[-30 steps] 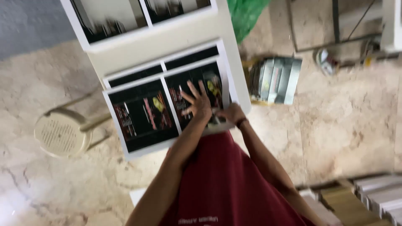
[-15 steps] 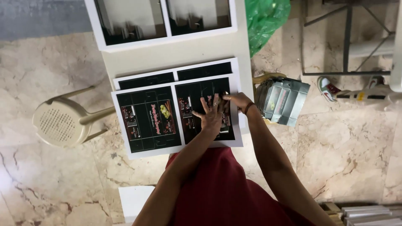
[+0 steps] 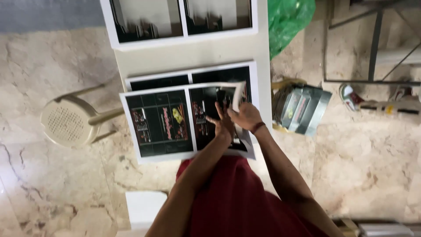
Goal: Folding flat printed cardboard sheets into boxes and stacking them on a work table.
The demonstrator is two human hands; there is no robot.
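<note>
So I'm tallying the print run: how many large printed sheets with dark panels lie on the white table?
3 visible: a far sheet at the table's top end, a middle sheet, and the near sheet under both hands, its right corner lifted. More may be stacked beneath.

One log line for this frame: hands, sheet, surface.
left hand: flat on top printed sheet | right hand: lifting its right edge | sheet on stack, white table

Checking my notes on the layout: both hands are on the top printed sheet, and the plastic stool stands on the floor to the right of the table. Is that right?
Not quite. The head view shows the plastic stool on the floor to the left of the table, not the right. Both the left hand and the right hand are on the top printed sheet, its right edge lifted.
</note>
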